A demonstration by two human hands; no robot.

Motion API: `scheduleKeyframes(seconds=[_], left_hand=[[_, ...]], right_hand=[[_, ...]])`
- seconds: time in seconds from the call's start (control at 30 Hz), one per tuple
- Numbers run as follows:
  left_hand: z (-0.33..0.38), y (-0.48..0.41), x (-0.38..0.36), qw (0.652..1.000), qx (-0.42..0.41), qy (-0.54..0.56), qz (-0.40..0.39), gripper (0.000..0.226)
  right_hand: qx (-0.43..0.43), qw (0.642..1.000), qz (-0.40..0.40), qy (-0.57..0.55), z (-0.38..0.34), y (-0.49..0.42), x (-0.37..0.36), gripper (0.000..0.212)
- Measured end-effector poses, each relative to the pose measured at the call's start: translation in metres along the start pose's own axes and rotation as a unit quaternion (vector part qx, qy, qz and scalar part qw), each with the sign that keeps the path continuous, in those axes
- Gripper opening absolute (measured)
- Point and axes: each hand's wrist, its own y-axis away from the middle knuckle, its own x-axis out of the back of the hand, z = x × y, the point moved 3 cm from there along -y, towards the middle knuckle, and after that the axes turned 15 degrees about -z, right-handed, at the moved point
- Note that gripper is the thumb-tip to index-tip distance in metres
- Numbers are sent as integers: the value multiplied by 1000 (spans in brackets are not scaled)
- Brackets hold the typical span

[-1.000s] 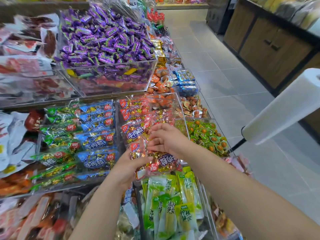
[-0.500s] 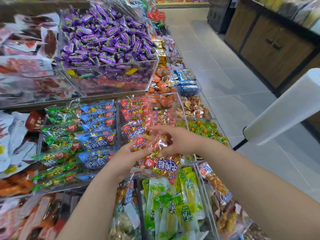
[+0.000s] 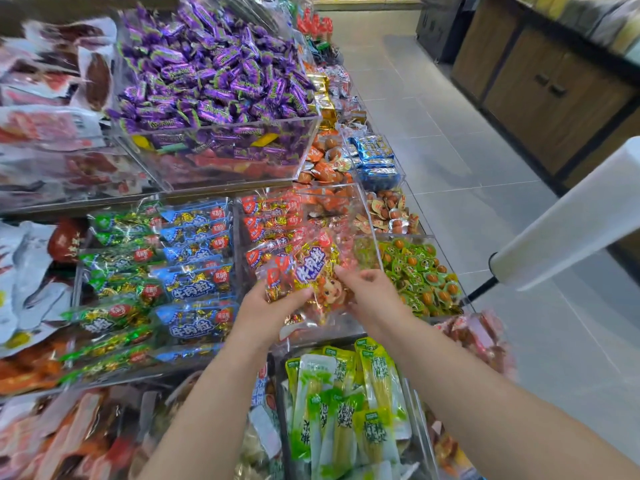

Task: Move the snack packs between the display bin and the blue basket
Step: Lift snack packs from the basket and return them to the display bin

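- While both hands are closed on one red snack pack [image 3: 306, 268], the left hand [image 3: 266, 308] gripping its lower left edge and the right hand [image 3: 372, 294] pinching its right edge, the pack hangs between them, just above the near end of the clear display bin [image 3: 367, 221]
- Whether the pack rests on the packs beneath it or is lifted free of them cannot be told, since the hands and the pack itself hide that spot
- Just beyond the hands, a row of matching red packs [image 3: 270, 220] lies stacked in the far half of the bin, so by my reading most of the stock is yet to be moved or has been set back there
- The blue basket is nowhere in view, so how many packs it holds, and which way this pack is headed, cannot be judged
- To the left of the left hand sit blue packs [image 3: 195, 285] in a neighbouring bin, and nearer the person than the hands lie yellow-green packs [image 3: 346, 410]; neither looks part of the job
- On balance the task seems mid-way at best: one pack in hand, several in the bin, and the basket end of the transfer left to be reached
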Motion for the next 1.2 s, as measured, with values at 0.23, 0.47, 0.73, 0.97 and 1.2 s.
scheduleKeyframes(seconds=[0.23,0.47,0.73,0.97,1.2], left_hand=[[6,-1,16,997,-6,-80,-16,106],[2,-6,15,984,2,-167,-57,59],[-9,2,33,995,-17,-92,38,25],[-7,4,43,995,-19,-61,77,58],[-12,5,42,993,-2,-98,66,56]], right_hand=[[90,879,-76,463,-29,3,7,95],[165,586,-189,771,-65,6,-18,91],[75,696,-147,699,-88,-16,24,37],[24,624,-113,773,-57,-39,16,42],[-28,487,-141,862,-1,-69,-5,40]])
